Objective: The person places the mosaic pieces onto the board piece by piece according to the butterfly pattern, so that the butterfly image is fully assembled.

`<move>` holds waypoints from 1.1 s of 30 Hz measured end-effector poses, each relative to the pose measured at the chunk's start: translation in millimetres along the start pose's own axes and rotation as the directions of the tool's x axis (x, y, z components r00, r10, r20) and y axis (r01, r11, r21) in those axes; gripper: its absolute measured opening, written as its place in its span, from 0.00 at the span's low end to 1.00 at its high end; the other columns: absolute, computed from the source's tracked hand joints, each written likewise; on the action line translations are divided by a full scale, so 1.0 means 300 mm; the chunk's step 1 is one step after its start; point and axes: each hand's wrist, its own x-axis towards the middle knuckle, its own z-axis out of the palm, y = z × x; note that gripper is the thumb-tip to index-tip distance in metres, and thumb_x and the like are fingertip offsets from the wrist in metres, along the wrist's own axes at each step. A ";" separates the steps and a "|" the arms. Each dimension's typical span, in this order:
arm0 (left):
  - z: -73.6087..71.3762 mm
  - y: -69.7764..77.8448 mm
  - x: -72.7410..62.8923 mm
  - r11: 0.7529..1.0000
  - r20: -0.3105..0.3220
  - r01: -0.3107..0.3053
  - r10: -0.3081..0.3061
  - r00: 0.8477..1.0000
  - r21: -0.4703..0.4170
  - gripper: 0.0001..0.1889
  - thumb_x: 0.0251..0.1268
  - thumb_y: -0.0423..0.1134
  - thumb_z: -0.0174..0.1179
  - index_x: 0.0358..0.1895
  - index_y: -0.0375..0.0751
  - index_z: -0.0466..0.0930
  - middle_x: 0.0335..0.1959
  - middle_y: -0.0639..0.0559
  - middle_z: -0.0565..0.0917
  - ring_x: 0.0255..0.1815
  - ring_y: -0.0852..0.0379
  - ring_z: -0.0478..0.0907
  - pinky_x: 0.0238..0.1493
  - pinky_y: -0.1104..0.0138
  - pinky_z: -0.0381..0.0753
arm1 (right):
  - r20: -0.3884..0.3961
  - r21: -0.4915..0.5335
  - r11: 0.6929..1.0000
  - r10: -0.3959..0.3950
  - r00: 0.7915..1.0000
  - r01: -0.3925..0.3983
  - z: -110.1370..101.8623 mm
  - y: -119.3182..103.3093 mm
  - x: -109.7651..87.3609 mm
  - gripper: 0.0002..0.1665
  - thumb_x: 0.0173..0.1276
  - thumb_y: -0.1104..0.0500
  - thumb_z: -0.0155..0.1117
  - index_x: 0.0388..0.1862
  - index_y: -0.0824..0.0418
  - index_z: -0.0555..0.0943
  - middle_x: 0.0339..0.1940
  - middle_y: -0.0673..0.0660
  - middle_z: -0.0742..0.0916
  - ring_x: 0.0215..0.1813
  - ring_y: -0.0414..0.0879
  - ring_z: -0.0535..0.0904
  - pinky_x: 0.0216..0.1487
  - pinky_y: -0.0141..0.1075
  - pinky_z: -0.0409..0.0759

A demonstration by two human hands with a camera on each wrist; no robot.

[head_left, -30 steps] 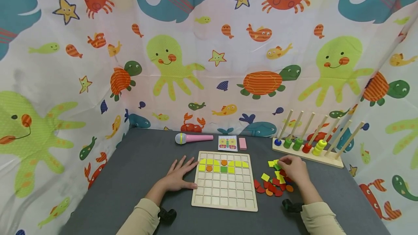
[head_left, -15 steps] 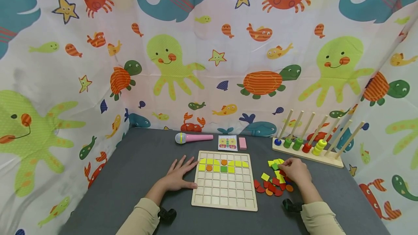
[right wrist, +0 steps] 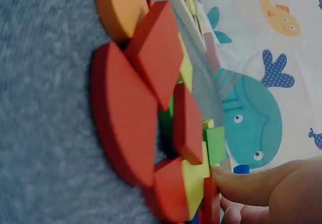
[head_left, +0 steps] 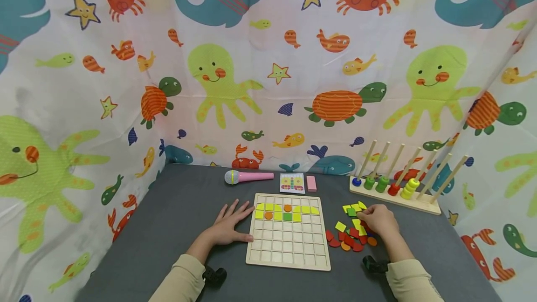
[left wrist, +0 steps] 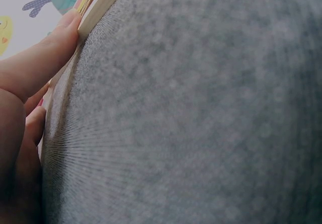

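Observation:
My left hand rests on the table with fingers spread, its thumb and fingertips against the left edge of a wooden grid board. Two upper rows of the board hold yellow pieces, orange circles and a green square. My right hand is bent down over a loose pile of flat coloured shapes. In the right wrist view its thumb touches the pile beside a green square piece and a yellow piece. Whether a piece is pinched is hidden. A red piece lies closer to that camera.
Behind the board lie a pink toy microphone, a pattern card and a pink block. A wooden peg stand with coloured rings stands at the back right. A patterned curtain encloses the table.
The fingers of my right hand have shifted slightly down and right within the pile. A green square and yellow pieces at its far end now show more. My left hand stays put.

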 end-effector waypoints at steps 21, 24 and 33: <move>0.000 0.001 -0.003 1.000 -0.009 -0.011 0.011 1.000 -0.028 0.54 0.53 0.72 0.66 0.82 0.60 0.52 0.84 0.52 0.49 0.84 0.41 0.30 0.78 0.39 0.23 | -0.030 0.268 0.946 -0.181 0.983 0.183 0.093 -0.174 -0.058 0.26 0.67 0.39 0.70 0.42 0.61 0.82 0.34 0.58 0.84 0.33 0.48 0.74 0.31 0.37 0.72; -0.004 0.001 -0.003 1.000 -0.009 -0.009 0.009 1.000 -0.019 0.53 0.53 0.72 0.65 0.82 0.62 0.53 0.84 0.53 0.49 0.85 0.42 0.31 0.78 0.39 0.24 | -0.038 0.295 0.930 -0.218 0.975 0.220 0.121 -0.210 -0.070 0.21 0.68 0.44 0.70 0.42 0.61 0.83 0.35 0.61 0.86 0.33 0.48 0.74 0.31 0.36 0.74; -0.009 -0.001 -0.001 1.000 0.012 0.001 -0.001 1.000 0.000 0.53 0.53 0.74 0.64 0.82 0.64 0.51 0.84 0.58 0.47 0.85 0.44 0.30 0.78 0.40 0.25 | -0.026 0.265 0.915 -0.309 0.951 0.305 0.218 -0.280 -0.095 0.10 0.68 0.53 0.71 0.39 0.59 0.86 0.33 0.54 0.86 0.35 0.48 0.75 0.33 0.34 0.76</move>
